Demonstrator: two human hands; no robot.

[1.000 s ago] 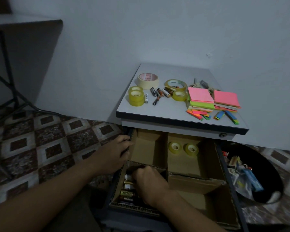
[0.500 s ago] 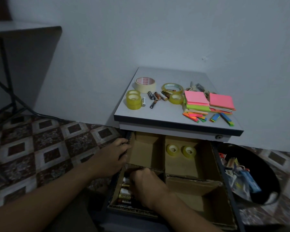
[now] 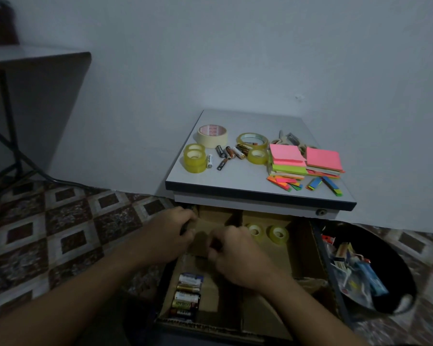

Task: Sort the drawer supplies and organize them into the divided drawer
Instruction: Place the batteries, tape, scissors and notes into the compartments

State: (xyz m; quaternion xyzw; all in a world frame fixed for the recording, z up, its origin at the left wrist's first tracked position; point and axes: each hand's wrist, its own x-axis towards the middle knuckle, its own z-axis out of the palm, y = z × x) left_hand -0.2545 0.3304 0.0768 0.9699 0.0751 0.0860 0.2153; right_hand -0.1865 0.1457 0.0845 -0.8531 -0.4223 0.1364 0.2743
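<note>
Room: dim, tiled floor [image 3: 68, 236].
Left hand [image 3: 169, 237]: curled on drawer [image 3: 205, 327] wall.
Right hand [image 3: 236, 257]: curled at divider [image 3: 200, 242]; grasp undetermined.
Care: divider was best seated squarely.

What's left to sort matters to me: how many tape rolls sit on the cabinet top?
5: masking roll, back left; two yellow rolls, left edge; large clear roll, mid-back; small yellow roll beside the sticky notes. None seems hidden.

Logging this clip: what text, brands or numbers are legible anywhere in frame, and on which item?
Nothing reads for certain.
Red print inside the masking tape roll: blurred.
Labels on the drawer batteries: blurred.
Labels on the cabinet-top batteries: too small.
Print on the bin packets: blurred.
</note>
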